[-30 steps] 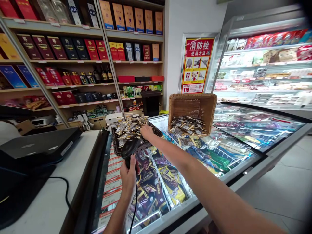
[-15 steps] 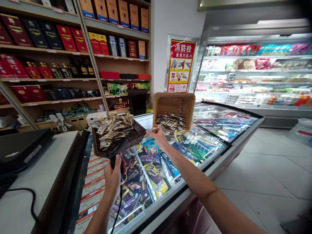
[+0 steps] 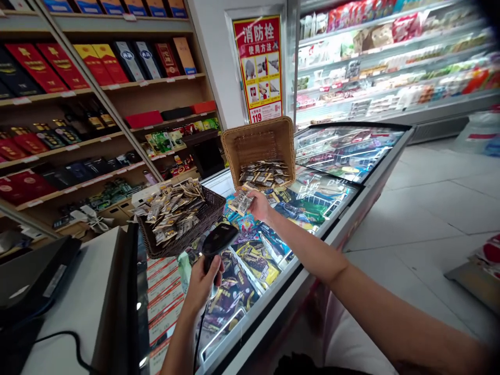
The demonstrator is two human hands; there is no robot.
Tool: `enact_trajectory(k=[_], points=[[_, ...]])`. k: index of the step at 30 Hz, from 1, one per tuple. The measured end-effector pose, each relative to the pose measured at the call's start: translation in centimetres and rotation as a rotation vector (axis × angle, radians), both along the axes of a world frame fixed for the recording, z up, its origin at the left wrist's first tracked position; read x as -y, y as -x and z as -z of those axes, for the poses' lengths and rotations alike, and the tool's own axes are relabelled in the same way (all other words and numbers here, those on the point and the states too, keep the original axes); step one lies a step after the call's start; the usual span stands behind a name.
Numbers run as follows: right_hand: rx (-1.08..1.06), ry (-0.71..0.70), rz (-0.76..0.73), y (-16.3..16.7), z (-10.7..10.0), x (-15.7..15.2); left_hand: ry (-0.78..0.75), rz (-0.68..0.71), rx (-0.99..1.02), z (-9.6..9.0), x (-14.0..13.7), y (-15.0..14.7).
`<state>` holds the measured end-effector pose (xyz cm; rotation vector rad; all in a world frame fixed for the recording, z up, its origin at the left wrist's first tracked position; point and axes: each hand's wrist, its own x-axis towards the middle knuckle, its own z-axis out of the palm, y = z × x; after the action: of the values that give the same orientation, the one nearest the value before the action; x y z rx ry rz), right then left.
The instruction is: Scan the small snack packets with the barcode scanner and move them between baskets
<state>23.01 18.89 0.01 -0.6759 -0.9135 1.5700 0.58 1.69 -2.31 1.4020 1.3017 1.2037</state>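
My left hand [image 3: 203,278] grips the handle of a black barcode scanner [image 3: 217,240], its head raised over the freezer lid. My right hand [image 3: 258,204] holds a small clear snack packet [image 3: 240,201] a little in front of the scanner head. A dark wicker basket [image 3: 177,244] heaped with similar small packets stands on the freezer to the left. Behind my right hand a tan wicker basket [image 3: 260,144] is tilted up, with more packets lying in its lower part.
The glass-topped chest freezer [image 3: 332,229] holds packaged ice creams under sliding lids. A white counter [image 3: 66,323] with a dark monitor [image 3: 27,281] and a cable is at the left. Wooden shelves of boxed goods [image 3: 94,62] fill the back wall. An open chiller [image 3: 390,57] stands at the right.
My right hand left the dark basket with a packet and brought it in front of the scanner. The scanner rose a little. The view swung right and tilted.
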Motion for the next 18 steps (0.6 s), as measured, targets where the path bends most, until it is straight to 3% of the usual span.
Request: enact_trajectory(k=[3, 12, 18], points=[[0.014, 0.008, -0.024, -0.27, -0.27, 0.24, 0.023, 0.073, -0.064, 0.19, 0.05, -0.25], [0.187, -0.014, -0.002, -0.24, -0.40, 0.37, -0.006, 0.045, -0.008, 0.17, 0.15, 0.04], [0.090, 0.004, -0.001, -0.32, -0.69, 0.61, 0.000, 0.044, -0.069, -0.46, 0.38, -0.28]])
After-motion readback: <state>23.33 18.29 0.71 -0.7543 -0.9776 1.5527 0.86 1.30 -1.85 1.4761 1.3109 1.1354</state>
